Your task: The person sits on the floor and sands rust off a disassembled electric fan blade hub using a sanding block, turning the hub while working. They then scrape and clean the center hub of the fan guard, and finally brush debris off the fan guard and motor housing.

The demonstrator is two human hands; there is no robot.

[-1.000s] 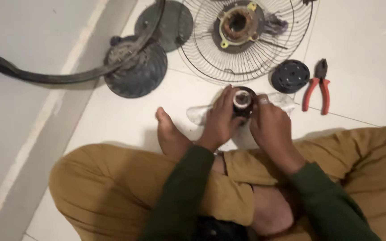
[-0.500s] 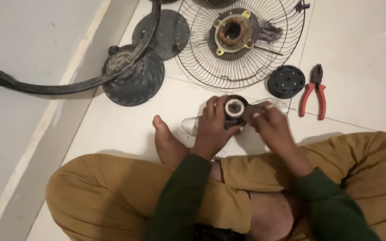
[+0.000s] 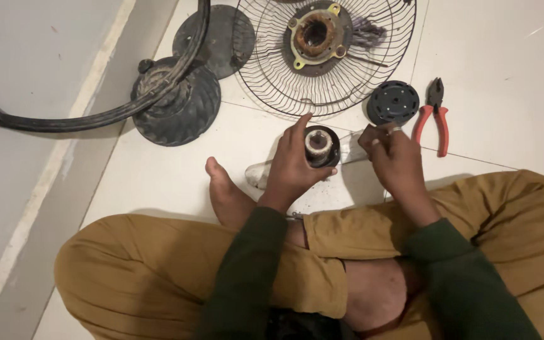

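Hands were both low over the white tile floor [image 3: 505,75], me sitting cross-legged with a bare foot [image 3: 225,189] just beside the work. My left hand [image 3: 294,167] was wrapped around a small dark round motor part [image 3: 320,146], fingers curled on its side, pale worn hub facing up; it sat just above the floor in front of my knees. My right hand [image 3: 395,154] was near it but apart, fingers pinched together; I couldn't tell whether it held anything small. A crumpled clear plastic bit [image 3: 260,173] lay under and behind the left hand. Past the hands lay the wire fan guard [image 3: 272,88] with a rusty motor housing [image 3: 315,33] at its centre, a black round cap [image 3: 393,102] just beside the guard's rim, and red-handled pliers [image 3: 434,116] to the right of the cap. Left side had a dark round fan base [image 3: 177,107], a flat dark disc [image 3: 225,38] and a curved black stand tube [image 3: 96,116] across them. Risk as I judged it: one-handed hold on a greasy-looking part could slip and drop it on the tile or my foot; any tiny piece in the pinch could roll off and get lost among the wires.
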